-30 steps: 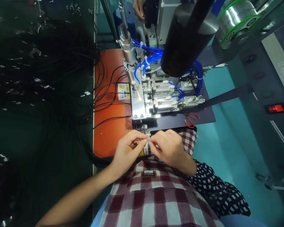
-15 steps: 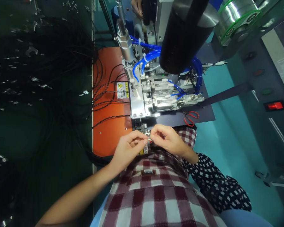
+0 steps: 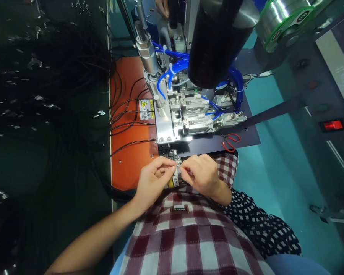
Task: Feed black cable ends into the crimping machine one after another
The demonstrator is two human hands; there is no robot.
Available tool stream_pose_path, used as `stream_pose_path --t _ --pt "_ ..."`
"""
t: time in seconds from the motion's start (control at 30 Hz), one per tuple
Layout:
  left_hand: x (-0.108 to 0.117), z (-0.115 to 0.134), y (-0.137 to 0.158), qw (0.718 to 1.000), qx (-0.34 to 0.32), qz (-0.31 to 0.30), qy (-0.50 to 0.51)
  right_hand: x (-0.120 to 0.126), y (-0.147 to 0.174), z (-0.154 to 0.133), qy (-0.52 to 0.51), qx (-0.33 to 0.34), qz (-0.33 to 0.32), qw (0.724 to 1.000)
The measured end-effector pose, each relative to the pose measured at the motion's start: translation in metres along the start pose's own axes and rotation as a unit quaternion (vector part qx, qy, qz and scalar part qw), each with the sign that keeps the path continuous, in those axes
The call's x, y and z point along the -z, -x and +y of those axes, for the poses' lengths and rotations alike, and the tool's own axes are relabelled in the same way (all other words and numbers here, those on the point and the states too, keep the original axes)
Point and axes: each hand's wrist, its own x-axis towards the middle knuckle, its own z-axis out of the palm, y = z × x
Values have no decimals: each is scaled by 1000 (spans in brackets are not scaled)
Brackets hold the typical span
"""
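Observation:
My left hand (image 3: 153,179) pinches thin wires (image 3: 177,164) between thumb and forefinger, just in front of the machine's near end. Opposite it, my right hand (image 3: 202,173) is closed, its fingertips pressed together at the other end of the same wires. Only a short pale piece shows in the gap between the hands; the rest is hidden by fingers. Beneath and beyond the fingertips lies a small metal fixture (image 3: 172,153) at the end of the machine's track.
A bench machine with metal cylinders (image 3: 199,124) and blue air tubes (image 3: 180,65) stands ahead. Black cables (image 3: 129,124) cross the orange plate (image 3: 123,173) on the left. Red-handled scissors (image 3: 231,142) lie at right. A solder spool (image 3: 285,23) and another person's hand (image 3: 163,8) are farther back.
My right hand has turned, its knuckles rolling over and its fingertips shifting slightly left. The red wire ends seen earlier are now hidden. My left hand keeps its pinch.

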Motion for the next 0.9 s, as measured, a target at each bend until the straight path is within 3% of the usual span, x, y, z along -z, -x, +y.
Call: stream_pose_path --t 0.23,0.37,0.47,0.6,0.73,0.8,0.9 --pt "2 -5 1 1000 -10 -3 -11 -4 4 -3 22 5 7 1000" --pt "4 -8 1 995 -61 -15 -81 10 -5 -5 32 8 -56 998" --pt "4 -12 1 989 -71 -45 -121 24 -16 -2 -52 -54 -137 988" --pt "2 -13 1 988 -65 -65 -121 31 -28 12 -242 -176 -270 915" --pt "0 -4 1 996 -2 -66 -55 22 -28 26 -402 -245 -298 831" --pt "0 0 1 997 34 -69 -26 16 -24 28 -440 -249 -276 817" --pt "0 0 0 996 65 -62 0 9 -17 26 -457 -243 -235 823"
